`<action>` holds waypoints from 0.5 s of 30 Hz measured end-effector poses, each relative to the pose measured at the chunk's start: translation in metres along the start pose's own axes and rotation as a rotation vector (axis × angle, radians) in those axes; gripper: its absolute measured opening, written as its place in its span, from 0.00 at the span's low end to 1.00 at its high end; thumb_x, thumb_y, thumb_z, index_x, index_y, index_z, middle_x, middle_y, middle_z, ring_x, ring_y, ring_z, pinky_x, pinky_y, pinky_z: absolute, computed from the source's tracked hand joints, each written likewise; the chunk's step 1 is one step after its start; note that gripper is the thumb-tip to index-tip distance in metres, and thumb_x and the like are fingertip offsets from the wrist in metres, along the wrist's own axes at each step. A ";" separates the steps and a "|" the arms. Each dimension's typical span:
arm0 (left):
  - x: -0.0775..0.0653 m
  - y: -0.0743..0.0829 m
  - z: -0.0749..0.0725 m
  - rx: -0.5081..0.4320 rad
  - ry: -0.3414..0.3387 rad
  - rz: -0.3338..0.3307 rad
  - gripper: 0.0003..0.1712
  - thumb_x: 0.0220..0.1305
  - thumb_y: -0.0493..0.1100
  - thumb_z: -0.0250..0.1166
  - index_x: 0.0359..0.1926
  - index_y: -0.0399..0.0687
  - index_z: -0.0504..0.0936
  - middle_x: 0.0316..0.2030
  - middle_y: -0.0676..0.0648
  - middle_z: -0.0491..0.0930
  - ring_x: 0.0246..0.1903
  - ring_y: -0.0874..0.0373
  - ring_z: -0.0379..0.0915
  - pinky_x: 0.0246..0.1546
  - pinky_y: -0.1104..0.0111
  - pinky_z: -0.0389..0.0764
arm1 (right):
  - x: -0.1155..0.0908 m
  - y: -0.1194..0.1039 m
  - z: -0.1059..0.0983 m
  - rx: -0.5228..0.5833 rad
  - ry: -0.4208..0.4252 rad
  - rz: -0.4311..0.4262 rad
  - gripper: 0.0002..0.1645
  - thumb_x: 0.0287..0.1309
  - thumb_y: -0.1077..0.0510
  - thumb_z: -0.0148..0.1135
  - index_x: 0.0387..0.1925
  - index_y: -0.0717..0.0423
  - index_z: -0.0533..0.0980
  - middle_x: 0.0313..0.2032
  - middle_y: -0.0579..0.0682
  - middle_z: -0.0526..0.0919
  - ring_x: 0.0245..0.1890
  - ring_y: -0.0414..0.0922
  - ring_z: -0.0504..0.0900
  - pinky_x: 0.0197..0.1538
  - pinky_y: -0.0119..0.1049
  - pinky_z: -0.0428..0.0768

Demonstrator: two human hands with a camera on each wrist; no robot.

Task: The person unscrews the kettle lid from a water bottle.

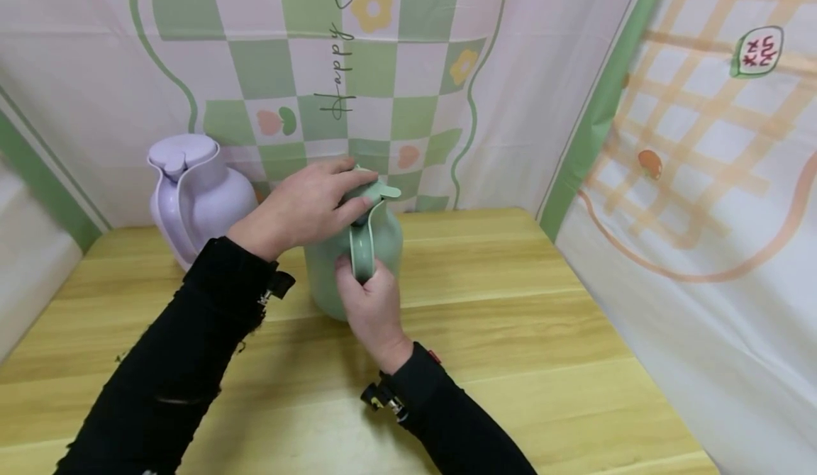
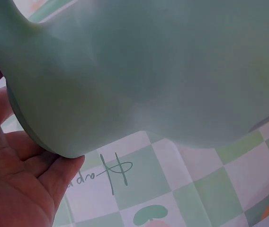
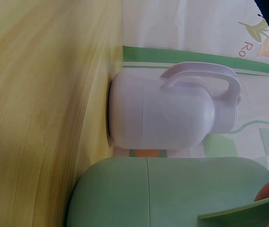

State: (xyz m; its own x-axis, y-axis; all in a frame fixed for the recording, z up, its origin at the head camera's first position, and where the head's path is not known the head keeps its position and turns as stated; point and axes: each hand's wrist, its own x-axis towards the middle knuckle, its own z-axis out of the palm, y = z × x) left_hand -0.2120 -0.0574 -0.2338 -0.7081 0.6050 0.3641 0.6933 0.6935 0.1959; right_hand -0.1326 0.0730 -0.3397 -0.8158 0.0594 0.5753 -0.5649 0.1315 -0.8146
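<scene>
A green thermos jug (image 1: 325, 276) stands upright on the table, its handle turned towards me. My right hand (image 1: 373, 303) grips the lower part of the handle (image 1: 362, 252), thumb and fingers round it. From the left, my left hand (image 1: 306, 202) holds the jug's lid (image 1: 381, 191), fingers bent over the top and covering much of it. In the left wrist view the fingers (image 2: 61, 175) curl at the rim of the jug's neck (image 2: 77, 127). The right wrist view shows the jug's body (image 3: 115, 198) with its base on the wood.
To the left stands a lavender thermos jug (image 1: 213, 195) of like shape, its lid on, a short gap from the green one. A wood-grain table (image 1: 510, 333) lies beneath both. Printed cloth (image 1: 421, 7) hangs behind the table and at its sides.
</scene>
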 end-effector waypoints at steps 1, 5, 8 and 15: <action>0.000 0.000 0.000 0.005 -0.004 -0.003 0.29 0.73 0.59 0.48 0.68 0.53 0.72 0.65 0.40 0.69 0.63 0.46 0.64 0.63 0.52 0.67 | 0.000 0.000 0.000 -0.003 0.002 -0.004 0.26 0.65 0.59 0.56 0.14 0.51 0.55 0.13 0.41 0.54 0.14 0.41 0.55 0.22 0.34 0.58; 0.001 0.001 -0.001 0.023 -0.007 -0.017 0.29 0.73 0.59 0.48 0.68 0.54 0.72 0.66 0.39 0.69 0.65 0.45 0.63 0.64 0.51 0.65 | 0.000 -0.001 0.000 -0.012 0.002 -0.027 0.26 0.66 0.60 0.55 0.14 0.51 0.55 0.13 0.42 0.55 0.14 0.42 0.55 0.22 0.34 0.58; 0.001 0.002 -0.001 0.035 0.005 -0.017 0.29 0.72 0.59 0.49 0.67 0.54 0.73 0.65 0.39 0.70 0.64 0.45 0.64 0.63 0.52 0.66 | 0.000 -0.001 0.001 -0.011 -0.002 -0.039 0.27 0.66 0.60 0.54 0.14 0.51 0.55 0.13 0.41 0.55 0.14 0.42 0.55 0.22 0.34 0.58; 0.000 0.004 0.002 0.063 0.072 0.014 0.27 0.72 0.57 0.51 0.65 0.51 0.75 0.56 0.43 0.76 0.51 0.49 0.73 0.51 0.56 0.75 | 0.000 0.000 0.001 -0.015 0.001 -0.047 0.26 0.66 0.62 0.54 0.14 0.52 0.55 0.13 0.43 0.54 0.14 0.41 0.54 0.22 0.33 0.58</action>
State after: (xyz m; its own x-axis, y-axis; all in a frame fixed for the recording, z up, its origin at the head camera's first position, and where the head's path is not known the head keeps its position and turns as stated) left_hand -0.2093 -0.0536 -0.2351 -0.6853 0.5870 0.4311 0.6918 0.7097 0.1332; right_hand -0.1327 0.0715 -0.3395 -0.7885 0.0536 0.6127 -0.6004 0.1487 -0.7857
